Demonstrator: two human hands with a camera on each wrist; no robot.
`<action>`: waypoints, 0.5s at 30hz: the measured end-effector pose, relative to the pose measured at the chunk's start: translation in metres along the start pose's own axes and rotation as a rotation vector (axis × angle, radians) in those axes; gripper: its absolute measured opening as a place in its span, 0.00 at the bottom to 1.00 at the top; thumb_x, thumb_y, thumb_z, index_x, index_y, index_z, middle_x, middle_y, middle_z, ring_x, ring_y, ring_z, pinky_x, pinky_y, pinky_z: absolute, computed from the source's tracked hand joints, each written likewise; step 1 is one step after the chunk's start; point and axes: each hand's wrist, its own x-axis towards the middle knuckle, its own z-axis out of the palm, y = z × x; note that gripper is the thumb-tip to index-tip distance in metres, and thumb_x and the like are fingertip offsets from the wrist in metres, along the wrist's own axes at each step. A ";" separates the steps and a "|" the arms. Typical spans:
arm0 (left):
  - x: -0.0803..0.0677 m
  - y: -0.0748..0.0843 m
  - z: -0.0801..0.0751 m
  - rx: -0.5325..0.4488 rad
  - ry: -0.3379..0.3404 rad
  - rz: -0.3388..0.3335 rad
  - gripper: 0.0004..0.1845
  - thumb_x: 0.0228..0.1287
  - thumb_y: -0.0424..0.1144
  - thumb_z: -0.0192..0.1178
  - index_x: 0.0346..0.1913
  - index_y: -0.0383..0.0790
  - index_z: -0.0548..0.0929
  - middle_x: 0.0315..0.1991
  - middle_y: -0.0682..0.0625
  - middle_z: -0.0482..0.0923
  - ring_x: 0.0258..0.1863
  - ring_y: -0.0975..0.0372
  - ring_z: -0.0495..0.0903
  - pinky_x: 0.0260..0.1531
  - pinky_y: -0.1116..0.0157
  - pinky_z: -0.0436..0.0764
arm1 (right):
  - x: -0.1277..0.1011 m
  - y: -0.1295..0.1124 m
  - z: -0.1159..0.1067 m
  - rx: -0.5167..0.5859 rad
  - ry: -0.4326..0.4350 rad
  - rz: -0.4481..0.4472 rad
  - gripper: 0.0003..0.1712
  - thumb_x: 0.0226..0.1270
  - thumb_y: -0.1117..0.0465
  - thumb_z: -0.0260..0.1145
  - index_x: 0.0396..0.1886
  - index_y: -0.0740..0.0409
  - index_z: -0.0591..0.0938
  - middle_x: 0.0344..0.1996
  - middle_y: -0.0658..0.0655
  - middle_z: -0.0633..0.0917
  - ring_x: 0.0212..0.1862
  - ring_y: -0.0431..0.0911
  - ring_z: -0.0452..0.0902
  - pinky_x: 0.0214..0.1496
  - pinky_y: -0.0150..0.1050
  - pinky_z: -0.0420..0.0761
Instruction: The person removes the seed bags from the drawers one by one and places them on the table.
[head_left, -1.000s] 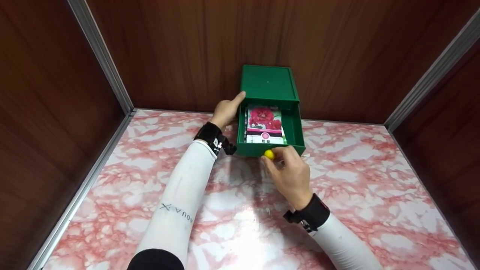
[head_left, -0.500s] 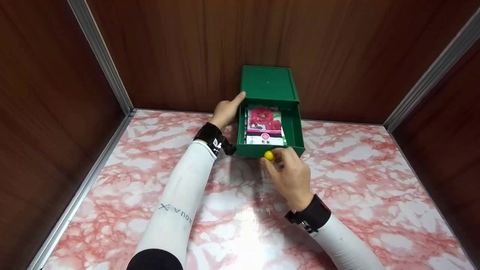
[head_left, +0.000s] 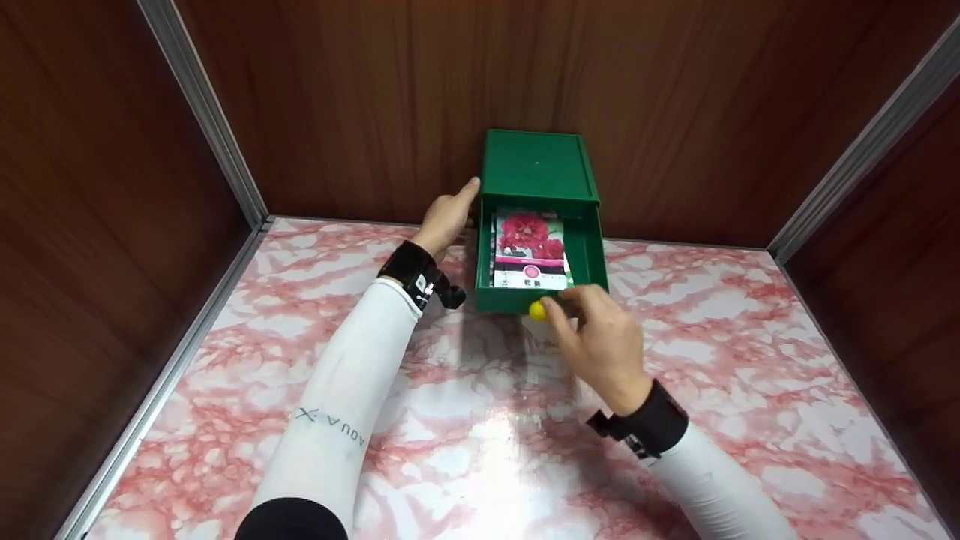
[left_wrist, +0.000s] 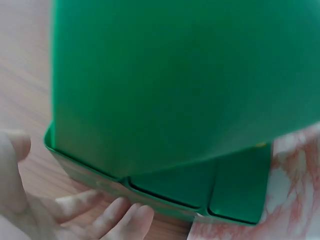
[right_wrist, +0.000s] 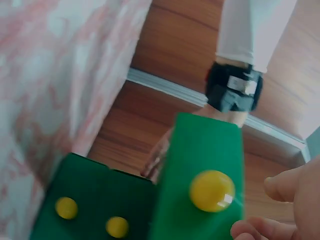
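Head view looking forward and down from farther back, wrist views facing the green drawer cabinet (head_left: 537,166) closely, all sharing it

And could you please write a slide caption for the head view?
Green box with its drawer open, flower card inside, right hand near yellow knob.

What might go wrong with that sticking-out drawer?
The open green plastic drawer juts out, so a bump might tip its green plastic box. The rectangular pink-flower card lying inside might slide if jolted. The left hand looks loose beside the box, so the box might shift if pushed.
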 end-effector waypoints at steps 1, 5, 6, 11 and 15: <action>-0.001 0.002 -0.001 -0.011 0.019 0.011 0.43 0.87 0.66 0.49 0.77 0.27 0.75 0.60 0.35 0.83 0.49 0.52 0.85 0.57 0.59 0.82 | 0.005 0.001 -0.003 0.008 0.007 -0.002 0.15 0.76 0.55 0.80 0.45 0.63 0.86 0.31 0.58 0.86 0.28 0.47 0.81 0.29 0.42 0.83; -0.008 0.014 -0.003 -0.047 0.089 0.061 0.36 0.89 0.62 0.49 0.69 0.28 0.77 0.51 0.34 0.83 0.34 0.57 0.79 0.39 0.63 0.83 | 0.029 0.003 -0.016 0.026 0.010 0.017 0.14 0.76 0.57 0.79 0.43 0.64 0.88 0.29 0.58 0.86 0.28 0.48 0.81 0.30 0.44 0.81; -0.011 0.018 -0.004 -0.045 0.102 0.077 0.34 0.89 0.61 0.49 0.66 0.30 0.78 0.48 0.36 0.83 0.32 0.58 0.78 0.36 0.64 0.82 | 0.036 0.004 -0.018 0.035 -0.003 0.036 0.13 0.77 0.57 0.78 0.43 0.65 0.88 0.29 0.59 0.86 0.28 0.49 0.80 0.30 0.45 0.80; -0.023 0.035 -0.006 -0.019 0.102 0.142 0.25 0.89 0.61 0.51 0.49 0.39 0.77 0.33 0.49 0.75 0.27 0.61 0.73 0.27 0.65 0.80 | 0.070 0.011 -0.032 0.068 -0.159 0.202 0.16 0.80 0.55 0.75 0.47 0.65 0.88 0.31 0.60 0.87 0.31 0.53 0.80 0.35 0.47 0.79; -0.034 0.046 -0.005 0.048 0.051 0.181 0.23 0.90 0.59 0.51 0.46 0.40 0.77 0.29 0.51 0.73 0.27 0.61 0.75 0.29 0.65 0.83 | 0.096 0.019 -0.040 0.082 -0.365 0.345 0.19 0.84 0.52 0.70 0.54 0.65 0.88 0.36 0.62 0.87 0.34 0.53 0.79 0.38 0.46 0.79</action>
